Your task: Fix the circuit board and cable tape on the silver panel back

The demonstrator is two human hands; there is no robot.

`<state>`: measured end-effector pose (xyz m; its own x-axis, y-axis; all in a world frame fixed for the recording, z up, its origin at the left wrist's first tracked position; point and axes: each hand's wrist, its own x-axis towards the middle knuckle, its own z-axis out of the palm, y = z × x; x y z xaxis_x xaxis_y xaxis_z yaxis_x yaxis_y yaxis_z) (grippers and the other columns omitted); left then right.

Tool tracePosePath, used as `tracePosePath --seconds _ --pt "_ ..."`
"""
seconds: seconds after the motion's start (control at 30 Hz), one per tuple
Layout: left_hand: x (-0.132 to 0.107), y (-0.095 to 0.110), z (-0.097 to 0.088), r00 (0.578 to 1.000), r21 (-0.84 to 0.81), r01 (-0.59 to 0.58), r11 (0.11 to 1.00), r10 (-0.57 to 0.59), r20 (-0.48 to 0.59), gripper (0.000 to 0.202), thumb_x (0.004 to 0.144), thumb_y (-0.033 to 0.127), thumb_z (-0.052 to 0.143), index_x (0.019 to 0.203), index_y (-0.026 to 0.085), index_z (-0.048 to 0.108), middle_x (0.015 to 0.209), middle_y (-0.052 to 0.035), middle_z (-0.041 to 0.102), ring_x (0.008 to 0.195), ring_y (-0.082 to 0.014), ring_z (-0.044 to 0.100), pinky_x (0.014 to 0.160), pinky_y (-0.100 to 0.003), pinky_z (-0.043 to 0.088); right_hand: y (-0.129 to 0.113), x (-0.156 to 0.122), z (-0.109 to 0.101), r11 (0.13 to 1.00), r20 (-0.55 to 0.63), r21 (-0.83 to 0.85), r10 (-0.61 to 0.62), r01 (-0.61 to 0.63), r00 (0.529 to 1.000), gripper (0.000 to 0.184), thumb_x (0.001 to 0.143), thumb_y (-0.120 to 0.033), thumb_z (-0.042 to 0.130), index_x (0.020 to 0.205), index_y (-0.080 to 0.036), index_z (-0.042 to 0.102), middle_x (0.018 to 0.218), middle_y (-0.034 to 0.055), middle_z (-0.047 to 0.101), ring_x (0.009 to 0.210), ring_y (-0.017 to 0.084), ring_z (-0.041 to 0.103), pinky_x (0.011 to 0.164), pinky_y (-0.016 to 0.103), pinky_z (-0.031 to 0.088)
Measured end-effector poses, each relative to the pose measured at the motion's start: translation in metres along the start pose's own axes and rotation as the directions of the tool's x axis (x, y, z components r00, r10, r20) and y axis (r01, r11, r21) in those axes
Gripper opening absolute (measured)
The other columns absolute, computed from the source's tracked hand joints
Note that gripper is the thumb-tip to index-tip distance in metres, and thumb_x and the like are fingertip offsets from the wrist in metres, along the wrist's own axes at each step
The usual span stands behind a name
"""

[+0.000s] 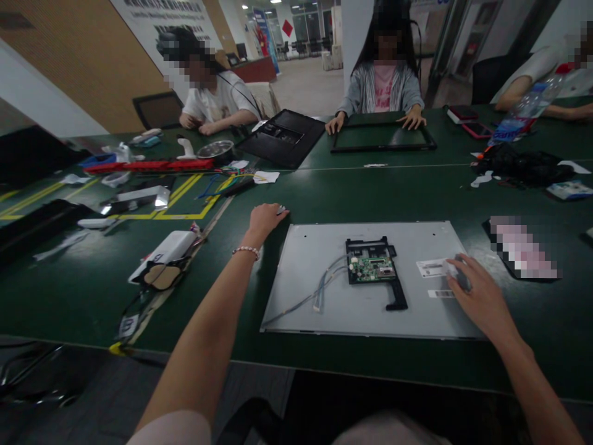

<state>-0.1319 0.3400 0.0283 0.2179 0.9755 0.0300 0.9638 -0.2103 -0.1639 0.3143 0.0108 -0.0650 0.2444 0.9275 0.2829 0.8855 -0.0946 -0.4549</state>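
R hand (477, 296) on panel (324, 296), L hand (265, 217) at its corner

2 bare arms reach in from the near edge toward the far side. The left arm (204, 340) stretches long and nearly straight, slanting from near left to the middle. It ends in the left hand (266, 217), back up, fingers curled loosely under so its grasp cannot be made out. The right arm (532, 371) enters from the near right corner, angled leftward. The right hand (479, 298) lies palm down, nearer than the left, fingers slightly bent and pointing far-left.
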Motion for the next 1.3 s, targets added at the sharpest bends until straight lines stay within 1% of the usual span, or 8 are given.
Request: tracePosePath --seconds 0.23,0.4,0.5,0.6,0.73,0.83,1.07,1.3 --pt "0.007 0.004 0.007 0.999 0.042 0.027 0.999 -0.026 -0.026 0.039 0.094 0.020 0.035 0.107 0.008 0.070 0.105 -0.0241 0.069 0.102 -0.0340 0.066 0.083 -0.039 0.046 0.004 0.001 0.002 1.000 -0.012 -0.001 -0.025 0.025 1.000 0.047 0.092 -0.046 0.045 0.128 -0.019 0.059 0.146 0.0141 0.046 0.137 0.034 0.040 0.111 0.055 0.034" --pt "0.008 0.007 0.002 0.998 0.043 0.042 0.998 -0.040 -0.051 0.039 0.092 0.019 0.036 0.108 0.011 0.071 0.105 -0.0223 0.071 0.101 -0.0343 0.067 0.081 -0.040 0.049 0.006 0.002 0.003 1.000 -0.018 0.000 -0.031 0.031 0.999 0.047 0.092 -0.045 0.045 0.127 -0.018 0.060 0.146 0.0150 0.047 0.136 0.035 0.041 0.110 0.056 0.035" --pt "-0.005 0.019 -0.003 0.990 -0.014 -0.031 0.999 0.029 -0.136 0.039 0.095 0.022 0.036 0.114 0.014 0.070 0.107 -0.0182 0.072 0.098 -0.0323 0.068 0.079 -0.039 0.050 0.006 0.002 0.003 1.000 -0.011 -0.005 -0.028 0.028 1.000 0.046 0.092 -0.044 0.045 0.128 -0.019 0.059 0.147 0.0147 0.046 0.136 0.035 0.041 0.109 0.056 0.036" --pt "-0.032 0.038 -0.005 0.953 -0.075 -0.238 0.968 0.218 -0.212 0.037 0.096 0.022 0.037 0.114 0.019 0.070 0.108 -0.0124 0.073 0.096 -0.0281 0.069 0.080 -0.036 0.050 0.005 0.001 0.004 1.000 -0.005 -0.016 -0.018 0.018 1.000 0.046 0.092 -0.044 0.045 0.128 -0.019 0.059 0.148 0.0147 0.045 0.135 0.035 0.042 0.109 0.055 0.037" --pt "-0.074 0.062 -0.004 0.847 -0.064 -0.499 0.864 0.470 -0.250 0.032 0.096 0.022 0.042 0.115 0.020 0.068 0.107 -0.0098 0.074 0.092 -0.0237 0.069 0.080 -0.034 0.051 0.006 0.001 0.005 1.000 -0.001 -0.019 -0.016 0.016 1.000 0.047 0.092 -0.045 0.045 0.128 -0.019 0.059 0.147 0.0146 0.045 0.136 0.034 0.042 0.110 0.055 0.036" --pt "-0.095 0.069 -0.002 0.771 -0.032 -0.614 0.788 0.591 -0.235 0.028 0.095 0.018 0.044 0.111 0.018 0.067 0.101 -0.0092 0.074 0.090 -0.0222 0.069 0.080 -0.033 0.050 0.006 0.001 0.005 0.999 0.003 -0.027 -0.020 0.020 1.000 0.047 0.093 -0.046 0.044 0.129 -0.019 0.059 0.147 0.0150 0.045 0.136 0.035 0.041 0.110 0.056 0.036" --pt "-0.110 0.069 0.004 0.734 -0.059 -0.663 0.747 0.632 -0.247 0.026 0.099 0.022 0.041 0.093 0.021 0.066 0.087 -0.0066 0.072 0.082 -0.0191 0.066 0.079 -0.033 0.048 0.000 0.001 0.002 0.999 -0.014 -0.035 -0.030 0.030 0.999 0.052 0.093 -0.044 0.044 0.135 -0.015 0.052 0.147 0.0178 0.044 0.136 0.034 0.040 0.111 0.054 0.035" --pt "-0.118 0.070 0.007 0.718 -0.084 -0.684 0.724 0.649 -0.253 0.030 0.102 0.033 0.039 0.094 0.021 0.066 0.091 -0.0070 0.072 0.085 -0.0192 0.066 0.082 -0.034 0.048 -0.014 0.000 -0.004 0.998 -0.143 -0.049 -0.035 0.028 0.989 0.054 0.093 -0.043 0.046 0.139 -0.015 0.048 0.151 0.0174 0.039 0.144 0.037 0.027 0.114 0.059 0.028"
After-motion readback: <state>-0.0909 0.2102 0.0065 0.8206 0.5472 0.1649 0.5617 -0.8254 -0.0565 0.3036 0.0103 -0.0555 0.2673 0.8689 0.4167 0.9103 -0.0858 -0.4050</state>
